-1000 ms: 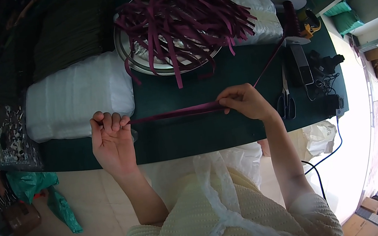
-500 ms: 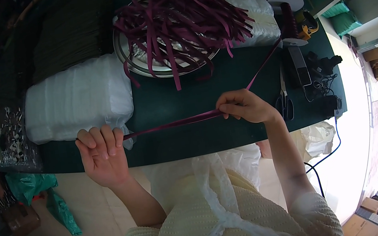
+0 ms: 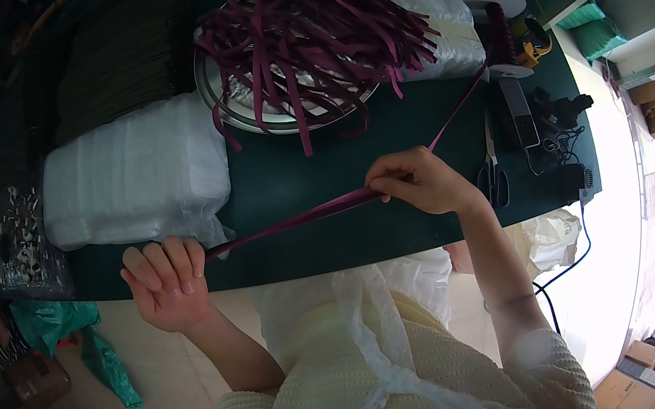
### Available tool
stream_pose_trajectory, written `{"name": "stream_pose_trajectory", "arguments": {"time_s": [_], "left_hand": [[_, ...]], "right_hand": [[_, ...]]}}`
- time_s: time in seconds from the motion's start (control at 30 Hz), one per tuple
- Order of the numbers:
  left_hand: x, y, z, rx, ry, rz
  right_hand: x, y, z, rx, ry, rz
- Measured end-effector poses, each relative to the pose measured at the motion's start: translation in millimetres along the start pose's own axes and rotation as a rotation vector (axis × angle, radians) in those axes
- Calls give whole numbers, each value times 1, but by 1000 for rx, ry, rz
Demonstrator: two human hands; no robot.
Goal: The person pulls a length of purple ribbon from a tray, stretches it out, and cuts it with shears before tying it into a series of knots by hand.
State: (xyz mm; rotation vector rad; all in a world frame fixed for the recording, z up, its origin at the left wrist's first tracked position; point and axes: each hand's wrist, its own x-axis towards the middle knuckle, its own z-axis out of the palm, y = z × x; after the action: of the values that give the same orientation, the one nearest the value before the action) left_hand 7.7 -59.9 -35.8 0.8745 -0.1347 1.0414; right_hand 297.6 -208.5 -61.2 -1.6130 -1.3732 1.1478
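Note:
A dark purple ribbon [image 3: 295, 219] stretches taut across the front of the green table [image 3: 368, 241]. My left hand [image 3: 167, 283] is closed on its end at the table's front edge. My right hand [image 3: 419, 180] pinches the same ribbon further right, and from there it runs up to a spool [image 3: 496, 33] at the back right. A round metal tray [image 3: 219, 101] behind holds a heap of cut purple ribbon pieces [image 3: 308, 34].
A white plastic-wrapped bundle [image 3: 133, 181] lies at the left of the table, another white bundle [image 3: 440, 21] behind the tray. Scissors [image 3: 494, 172] and black devices with a cable [image 3: 545, 133] lie at the right. A green bag [image 3: 62, 327] hangs at the lower left.
My left hand has pulled the ribbon end left and down past the table's front edge. The ribbon between my hands has grown longer. My right hand stays nearly in place.

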Motion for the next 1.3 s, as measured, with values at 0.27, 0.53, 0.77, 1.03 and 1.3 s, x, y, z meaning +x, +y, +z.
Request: {"name": "stream_pose_trajectory", "arguments": {"time_s": [0.27,0.53,0.77,1.03,1.3], "left_hand": [[-4,3,-7,-27,33,0],[-2,4,-6,-47,37,19],[-1,5,-6,-71,59,23],[3,2,-6,-167,337,-9],[-5,-9,-18,-283,578,10]], "right_hand": [[-4,1,2,118,81,-31],[-8,-4,-5,191,2,-4],[-10,-11,-8,234,7,18],[-12,-15,-15,98,13,-13],[-8,-14,-10,152,176,28]]}}
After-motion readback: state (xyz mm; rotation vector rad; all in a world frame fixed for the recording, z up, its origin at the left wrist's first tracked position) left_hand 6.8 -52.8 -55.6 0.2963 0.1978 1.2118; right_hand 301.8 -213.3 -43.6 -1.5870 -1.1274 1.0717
